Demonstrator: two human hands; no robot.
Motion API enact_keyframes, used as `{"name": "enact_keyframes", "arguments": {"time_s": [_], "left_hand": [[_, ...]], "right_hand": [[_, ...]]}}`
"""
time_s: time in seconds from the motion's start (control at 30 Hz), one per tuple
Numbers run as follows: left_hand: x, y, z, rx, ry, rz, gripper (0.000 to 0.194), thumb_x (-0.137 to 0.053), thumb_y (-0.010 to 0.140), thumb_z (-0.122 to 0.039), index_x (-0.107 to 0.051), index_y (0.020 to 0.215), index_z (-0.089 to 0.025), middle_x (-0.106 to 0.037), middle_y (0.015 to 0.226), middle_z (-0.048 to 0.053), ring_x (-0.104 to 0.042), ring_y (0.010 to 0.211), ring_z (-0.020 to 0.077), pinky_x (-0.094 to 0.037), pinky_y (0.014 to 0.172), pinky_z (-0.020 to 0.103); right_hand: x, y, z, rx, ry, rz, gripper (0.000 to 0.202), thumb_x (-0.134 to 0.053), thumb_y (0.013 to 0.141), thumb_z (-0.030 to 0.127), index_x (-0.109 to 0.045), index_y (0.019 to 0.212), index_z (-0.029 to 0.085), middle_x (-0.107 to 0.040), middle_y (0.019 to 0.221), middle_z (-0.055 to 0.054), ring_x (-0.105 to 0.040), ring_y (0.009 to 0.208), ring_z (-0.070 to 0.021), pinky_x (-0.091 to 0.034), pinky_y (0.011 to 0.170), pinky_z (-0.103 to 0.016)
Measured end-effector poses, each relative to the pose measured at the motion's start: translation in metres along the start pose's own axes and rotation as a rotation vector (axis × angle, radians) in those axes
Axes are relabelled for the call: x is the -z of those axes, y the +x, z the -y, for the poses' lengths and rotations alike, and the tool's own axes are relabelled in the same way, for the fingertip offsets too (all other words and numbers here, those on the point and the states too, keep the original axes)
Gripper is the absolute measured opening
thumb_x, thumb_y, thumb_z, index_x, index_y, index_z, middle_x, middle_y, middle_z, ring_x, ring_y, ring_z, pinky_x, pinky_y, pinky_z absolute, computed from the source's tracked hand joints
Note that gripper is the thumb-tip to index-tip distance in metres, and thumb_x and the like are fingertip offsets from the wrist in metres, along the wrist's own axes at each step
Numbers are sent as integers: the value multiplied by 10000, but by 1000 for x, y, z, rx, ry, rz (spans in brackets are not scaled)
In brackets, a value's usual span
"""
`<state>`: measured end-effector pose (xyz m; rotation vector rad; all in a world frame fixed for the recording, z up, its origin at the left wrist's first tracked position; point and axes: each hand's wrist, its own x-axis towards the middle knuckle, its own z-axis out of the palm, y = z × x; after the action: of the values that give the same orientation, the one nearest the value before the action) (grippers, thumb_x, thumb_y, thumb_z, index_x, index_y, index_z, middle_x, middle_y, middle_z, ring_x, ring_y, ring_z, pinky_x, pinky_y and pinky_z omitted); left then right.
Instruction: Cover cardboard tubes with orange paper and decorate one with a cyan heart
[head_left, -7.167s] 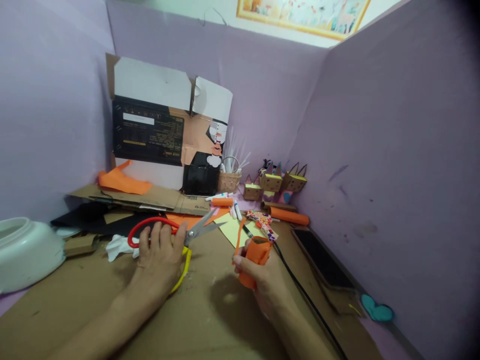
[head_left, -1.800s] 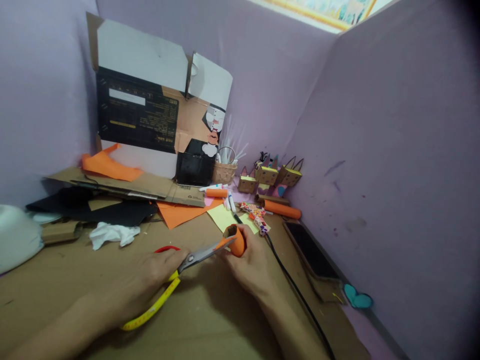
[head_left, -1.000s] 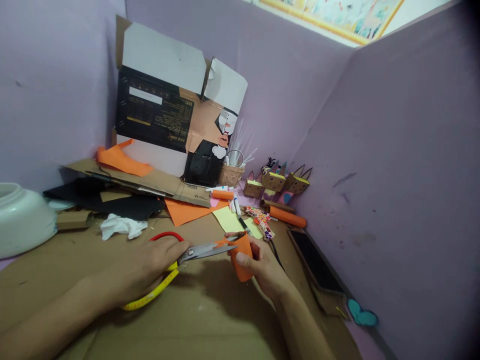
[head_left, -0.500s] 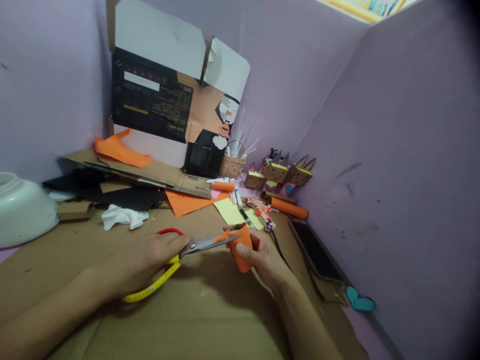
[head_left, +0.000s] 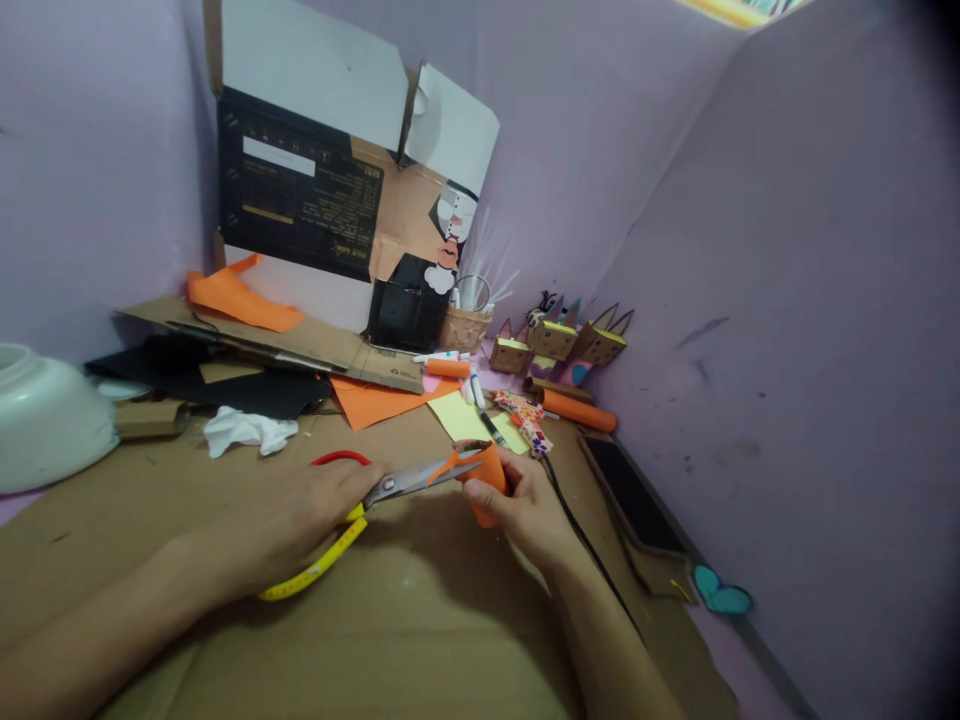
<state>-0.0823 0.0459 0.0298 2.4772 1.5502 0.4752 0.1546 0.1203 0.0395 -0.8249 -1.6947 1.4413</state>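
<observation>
My left hand [head_left: 315,510] is closed round the handles of a pair of scissors [head_left: 405,482], one loop red and the other wrapped in yellow. The blades point right and lie across the upper edge of an orange paper tube [head_left: 489,464]. A narrow orange strip hangs partly cut from that edge. My right hand [head_left: 517,500] grips the tube, thumb in front and fingers behind it, mostly hidden. Both hands are above a cardboard sheet [head_left: 390,630] that covers the tabletop.
A floral glue gun [head_left: 529,420] with a black cord lies behind my right hand. To the right is a phone [head_left: 634,490]. Crumpled tissue [head_left: 251,430], a white pot [head_left: 49,420], orange paper [head_left: 375,402] and a standing cardboard box [head_left: 300,190] are farther back.
The tube has turned a little and moved slightly right in my right hand. The scissors have shifted slightly right and the cut strip looks longer.
</observation>
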Motion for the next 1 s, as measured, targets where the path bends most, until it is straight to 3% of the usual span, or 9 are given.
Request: {"name": "enact_keyframes", "arguments": {"time_s": [0.2, 0.57, 0.73, 1.0], "left_hand": [[-7, -1, 2, 57, -22, -5, 318, -355, 832, -167, -513, 1102, -223, -600, 939, 56, -559, 803, 191, -451, 699, 279], [4, 3, -10, 67, -42, 86, 265, -335, 844, -148, -506, 1037, -208, -582, 857, 39, -552, 742, 173, -435, 673, 267], [-3, 2, -11, 38, 34, 17, 322, -374, 799, -106, -441, 1100, -197, -540, 973, 70, -531, 845, 198, -428, 716, 286], [2, 5, -17, 38, 132, 31, 317, -344, 793, -63, -457, 1060, -190, -526, 872, 51, -517, 755, 191, -405, 621, 275]], "right_hand": [[-4, 0, -2, -20, -16, 3, 348, -695, 639, 329, -658, 943, 164, -523, 652, 17, -397, 552, -105, -317, 506, -214], [-6, 1, -6, -4, -13, -42, 293, -695, 649, 341, -660, 868, 151, -518, 660, 15, -404, 586, -116, -324, 540, -223], [-11, 0, -6, -21, -32, -21, 246, -679, 640, 292, -676, 858, 179, -553, 666, 10, -443, 601, -135, -355, 542, -232], [-12, -1, -4, -23, -42, -20, 273, -665, 638, 267, -683, 896, 180, -598, 720, 0, -477, 633, -144, -394, 581, -243]]}}
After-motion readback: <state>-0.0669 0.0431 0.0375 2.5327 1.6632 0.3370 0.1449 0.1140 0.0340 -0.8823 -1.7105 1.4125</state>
